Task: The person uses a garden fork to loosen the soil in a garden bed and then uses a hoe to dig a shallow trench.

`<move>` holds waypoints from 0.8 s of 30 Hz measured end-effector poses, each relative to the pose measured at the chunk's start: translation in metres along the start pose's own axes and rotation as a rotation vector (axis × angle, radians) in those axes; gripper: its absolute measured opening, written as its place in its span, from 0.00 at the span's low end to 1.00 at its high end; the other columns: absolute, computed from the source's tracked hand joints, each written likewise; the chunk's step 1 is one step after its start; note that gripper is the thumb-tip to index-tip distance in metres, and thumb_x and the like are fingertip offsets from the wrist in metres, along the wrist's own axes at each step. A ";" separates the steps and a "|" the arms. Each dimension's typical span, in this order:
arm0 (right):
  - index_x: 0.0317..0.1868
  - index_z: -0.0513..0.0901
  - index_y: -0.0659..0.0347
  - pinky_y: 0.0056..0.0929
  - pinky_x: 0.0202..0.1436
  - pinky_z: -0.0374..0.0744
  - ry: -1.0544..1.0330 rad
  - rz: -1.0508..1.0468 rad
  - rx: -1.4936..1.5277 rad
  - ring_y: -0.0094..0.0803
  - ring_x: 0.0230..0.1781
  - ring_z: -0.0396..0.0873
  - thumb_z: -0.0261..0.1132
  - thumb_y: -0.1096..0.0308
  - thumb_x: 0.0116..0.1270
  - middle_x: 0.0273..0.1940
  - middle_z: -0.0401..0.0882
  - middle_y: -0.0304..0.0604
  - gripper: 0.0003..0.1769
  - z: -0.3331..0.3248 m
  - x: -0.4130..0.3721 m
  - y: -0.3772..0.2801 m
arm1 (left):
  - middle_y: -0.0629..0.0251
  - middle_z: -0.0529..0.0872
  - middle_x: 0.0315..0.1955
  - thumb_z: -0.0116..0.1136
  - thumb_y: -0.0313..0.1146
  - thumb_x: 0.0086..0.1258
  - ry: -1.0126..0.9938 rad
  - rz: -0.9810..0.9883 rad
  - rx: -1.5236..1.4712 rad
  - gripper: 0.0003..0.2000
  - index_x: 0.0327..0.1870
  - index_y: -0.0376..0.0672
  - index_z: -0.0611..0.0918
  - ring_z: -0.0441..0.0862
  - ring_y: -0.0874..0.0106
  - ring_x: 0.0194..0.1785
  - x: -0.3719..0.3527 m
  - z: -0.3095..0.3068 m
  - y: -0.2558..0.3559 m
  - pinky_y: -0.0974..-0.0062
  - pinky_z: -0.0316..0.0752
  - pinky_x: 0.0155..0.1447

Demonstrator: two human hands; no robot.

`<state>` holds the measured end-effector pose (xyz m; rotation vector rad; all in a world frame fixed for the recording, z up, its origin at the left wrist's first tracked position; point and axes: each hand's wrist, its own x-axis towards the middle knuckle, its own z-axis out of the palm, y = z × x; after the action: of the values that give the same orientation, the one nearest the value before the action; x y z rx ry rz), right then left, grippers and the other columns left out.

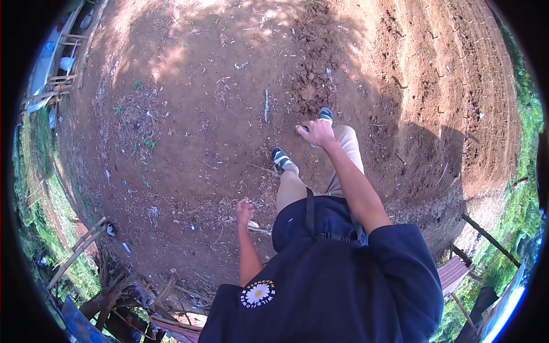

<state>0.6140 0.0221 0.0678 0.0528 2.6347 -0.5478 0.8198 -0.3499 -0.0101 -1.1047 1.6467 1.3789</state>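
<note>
My left hand (pixel 245 212) hangs low over the ground at my left side, its fingers loosely curled and a little blurred, with nothing visible in it. My right hand (pixel 318 133) is held forward above my right leg, with its fingers closed. A small dark thing (pixel 306 128) shows between thumb and fingers, too little of it visible to name. Below the hands are my dark shoes, the left shoe (pixel 279 157) and the right shoe (pixel 325 115) farther forward. A dark blue bag (pixel 297 220) with a strap and buckle sits at my waist.
Brown soil (pixel 200 126) with dry leaves and litter spreads around me. A patterned strip (pixel 266 106) lies ahead. Tilled rows (pixel 440 74) run along the right. Wooden poles (pixel 77 251) stand at the left edge; another pole (pixel 490 239) and a striped cloth (pixel 453 274) are behind right.
</note>
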 end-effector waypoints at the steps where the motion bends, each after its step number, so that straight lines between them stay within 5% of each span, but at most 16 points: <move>1: 0.33 0.82 0.56 0.42 0.36 0.76 0.001 0.000 -0.002 0.48 0.30 0.79 0.48 0.43 0.61 0.26 0.79 0.55 0.26 0.001 0.000 0.002 | 0.67 0.77 0.34 0.47 0.42 0.67 0.008 0.011 0.030 0.18 0.56 0.50 0.65 0.76 0.78 0.29 0.002 0.003 0.004 0.80 0.71 0.30; 11: 0.28 0.81 0.56 0.42 0.32 0.77 0.008 -0.035 0.086 0.47 0.26 0.79 0.48 0.44 0.61 0.23 0.79 0.54 0.26 0.004 -0.006 0.005 | 0.64 0.79 0.39 0.48 0.42 0.66 0.036 0.030 0.078 0.17 0.55 0.50 0.68 0.76 0.79 0.29 -0.003 0.051 0.043 0.82 0.68 0.26; 15: 0.33 0.82 0.55 0.41 0.34 0.77 -0.026 0.000 0.008 0.46 0.28 0.80 0.47 0.45 0.61 0.25 0.79 0.53 0.25 0.003 -0.002 0.015 | 0.64 0.79 0.38 0.50 0.41 0.65 0.042 -0.050 0.073 0.17 0.54 0.51 0.68 0.76 0.78 0.29 0.006 0.080 0.052 0.81 0.68 0.25; 19: 0.37 0.83 0.51 0.42 0.37 0.77 -0.071 0.135 0.069 0.47 0.30 0.80 0.47 0.45 0.60 0.26 0.80 0.51 0.23 -0.016 0.007 0.105 | 0.66 0.78 0.35 0.51 0.41 0.64 0.071 0.008 0.201 0.19 0.55 0.51 0.67 0.76 0.76 0.29 0.015 0.108 0.061 0.79 0.68 0.25; 24: 0.45 0.80 0.43 0.42 0.47 0.75 -0.247 0.245 0.085 0.48 0.40 0.78 0.45 0.40 0.59 0.38 0.80 0.52 0.26 -0.036 -0.009 0.119 | 0.65 0.78 0.37 0.51 0.41 0.65 -0.011 0.050 0.150 0.19 0.55 0.51 0.67 0.76 0.76 0.29 -0.015 0.121 0.088 0.79 0.69 0.26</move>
<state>0.6220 0.1455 0.0570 0.3091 2.3224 -0.5430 0.7434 -0.2223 0.0148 -0.9746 1.7492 1.2676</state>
